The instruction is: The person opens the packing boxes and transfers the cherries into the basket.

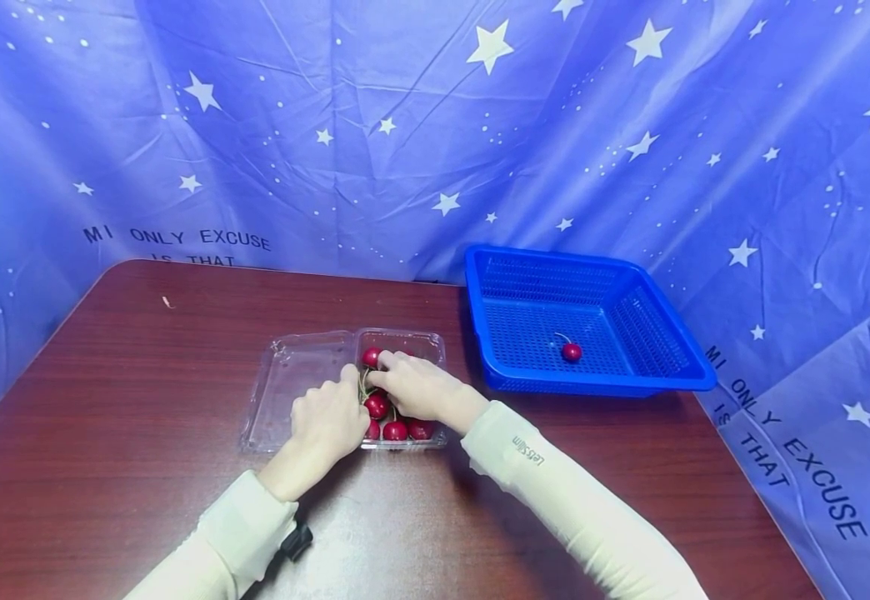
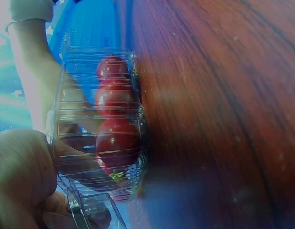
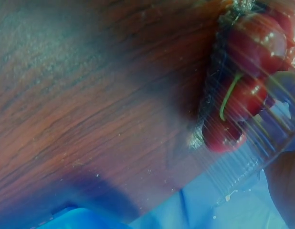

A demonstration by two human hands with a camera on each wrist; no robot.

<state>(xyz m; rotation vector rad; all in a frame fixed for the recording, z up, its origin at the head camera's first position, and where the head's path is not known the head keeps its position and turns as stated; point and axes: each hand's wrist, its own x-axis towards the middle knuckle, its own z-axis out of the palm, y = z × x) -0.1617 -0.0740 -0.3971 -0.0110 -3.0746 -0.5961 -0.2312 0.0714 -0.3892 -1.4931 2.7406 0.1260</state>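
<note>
A clear plastic clamshell box [image 1: 405,446] lies opened flat on the table, its lid [image 1: 285,392] to the left. Red cherries [image 1: 395,430] with green stems fill part of its right half. My left hand [image 1: 327,417] grips the box at the hinge side; the left wrist view shows its fingers bent around the plastic edge. From the right, my right hand [image 1: 416,383] reaches into the box among the cherries. Its fingertips are partly hidden, so whether they pinch a cherry cannot be told. Through the ribbed wall, cherries [image 2: 117,140] show in the left wrist view.
A blue plastic basket [image 1: 592,383] stands at the back right, with a single stemmed cherry [image 1: 572,352] on its floor. Behind the brown wooden table [image 1: 142,400] hangs a blue star-print curtain [image 1: 375,183]. A small pale scrap [image 1: 167,302] lies at the back left.
</note>
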